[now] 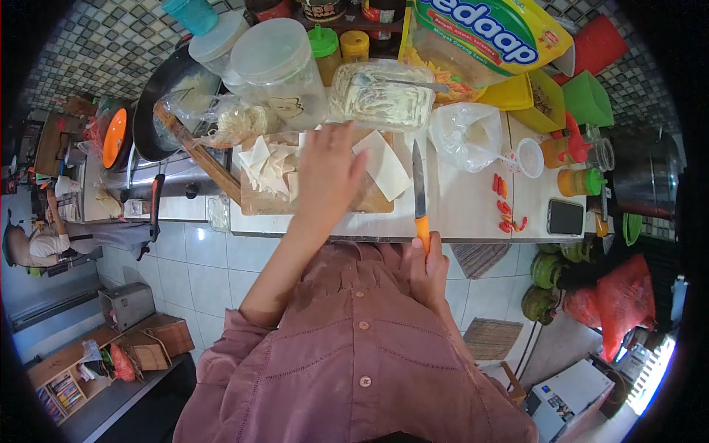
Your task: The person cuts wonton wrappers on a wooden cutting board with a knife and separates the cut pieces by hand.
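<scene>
My left hand [330, 177] reaches palm down over the wooden cutting board [369, 203], its fingers stretched out. To its left lies a heap of pale, thin dough pieces [266, 168], cut into pointed shapes. Flat dough sheets [385, 168] lie just right of the hand, close to its thumb. Part of the board is hidden under the hand. My right hand [428, 269] is closed around the orange handle of a kitchen knife [419, 184]. The blade points away from me, to the right of the board.
Behind the board stands a floury clear container [391, 96] with a utensil across it. A plastic bag [465, 136], red chilies [504, 207] and a phone [566, 217] lie to the right. Leftward are a wok [151, 118] and stove; a person [44, 247] is at far left.
</scene>
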Demonstrator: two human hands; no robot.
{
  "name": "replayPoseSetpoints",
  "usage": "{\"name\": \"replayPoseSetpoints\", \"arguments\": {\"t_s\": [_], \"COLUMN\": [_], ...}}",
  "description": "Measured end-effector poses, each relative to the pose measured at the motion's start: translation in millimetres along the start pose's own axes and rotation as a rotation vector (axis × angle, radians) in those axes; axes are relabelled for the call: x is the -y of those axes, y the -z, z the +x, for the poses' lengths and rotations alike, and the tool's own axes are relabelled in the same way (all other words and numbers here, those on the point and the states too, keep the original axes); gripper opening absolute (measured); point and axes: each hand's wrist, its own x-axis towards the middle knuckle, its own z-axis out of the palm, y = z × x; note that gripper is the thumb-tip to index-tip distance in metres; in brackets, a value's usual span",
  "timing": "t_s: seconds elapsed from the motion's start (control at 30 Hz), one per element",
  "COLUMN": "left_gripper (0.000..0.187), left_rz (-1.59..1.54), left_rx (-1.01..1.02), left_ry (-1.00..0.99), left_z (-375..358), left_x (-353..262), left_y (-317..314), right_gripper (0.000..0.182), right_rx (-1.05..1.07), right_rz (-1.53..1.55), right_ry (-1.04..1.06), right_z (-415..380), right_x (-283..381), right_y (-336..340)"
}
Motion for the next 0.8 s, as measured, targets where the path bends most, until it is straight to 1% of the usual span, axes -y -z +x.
{"name": "replayPoseSetpoints", "arguments": {"t_s": [0.07,0.1,0.17,0.2,0.23,0.27,0.3,0.37,0.4,0.47,0.5,0.57,0.7,0.73,0.77,0.8], "left_gripper": [0.046,0.046,0.054,0.054,0.056,0.059,0.059,0.054,0.054,0.038,0.038,0.022,0.016,0.014,0.013,0.013], "left_rz": [0.013,0.010,0.119,0.117,0.123,0.129,0.128,0.122,0.121,0.086,0.086,0.129,0.037,0.003,-0.031,-0.028], "left_rx": [0.181,0.183,0.193,0.195,0.223,0.253,0.256,0.336,0.337,0.332,0.332,0.225,0.241,0.297,0.352,0.351], "left_ry": [0.050,0.049,0.113,0.109,0.150,0.191,0.188,0.224,0.222,0.195,0.195,0.170,0.226,0.272,0.319,0.323], "left_z": [1.7,2.3,2.6,2.8,3.2,4.2,6.2,10.6,12.1,13.7,12.9,9.0,-5.5,-10.8,-17.0,-25.5], "left_x": [-11.2,-15.0,-18.3,-17.1,-15.8,-15.1,-13.9,-9.2,-7.6,-5.2,-4.9,-5.4,-6.7,-7.4,-6.8,-3.9], "left_y": [-15.7,-22.2,-31.9,-34.9,-37.9,-40.0,-40.4,-38.4,-36.9,-34.2,-33.7,-32.2,-4.6,5.4,13.1,16.4], "right_gripper": [0.022,0.022,0.023,0.023,0.023,0.024,0.025,0.026,0.027,0.028,0.028,0.029,0.029,0.029,0.025,0.021], "right_rx": [-0.001,-0.004,-0.008,-0.012,-0.017,-0.008,0.004,0.012,0.023,0.030,0.039,0.045,0.074,0.077,0.044,0.012], "right_rz": [-0.016,-0.028,-0.027,-0.024,-0.023,-0.017,-0.009,-0.033,-0.059,-0.053,-0.046,-0.049,-0.066,-0.067,-0.138,-0.207], "right_ry": [0.001,-0.001,-0.015,-0.025,-0.028,-0.062,-0.097,-0.128,-0.154,-0.163,-0.170,-0.167,-0.200,-0.200,-0.106,-0.011], "right_z": [-0.4,-1.3,-3.5,-4.0,-4.8,-6.2,-7.9,-10.7,-11.1,-11.3,-11.1,-10.6,-10.5,-11.4,-12.7,-13.4], "right_x": [0.3,0.2,-0.1,-0.4,-1.3,-2.9,-4.8,-10.4,-11.9,-10.6,-10.0,-12.0,-9.9,-13.4,-19.7,-23.0], "right_y": [0.2,0.4,0.4,0.4,0.1,-0.5,-1.3,-3.8,-4.2,-3.5,-3.3,-3.7,-4.0,-6.1,-10.2,-13.2]}}
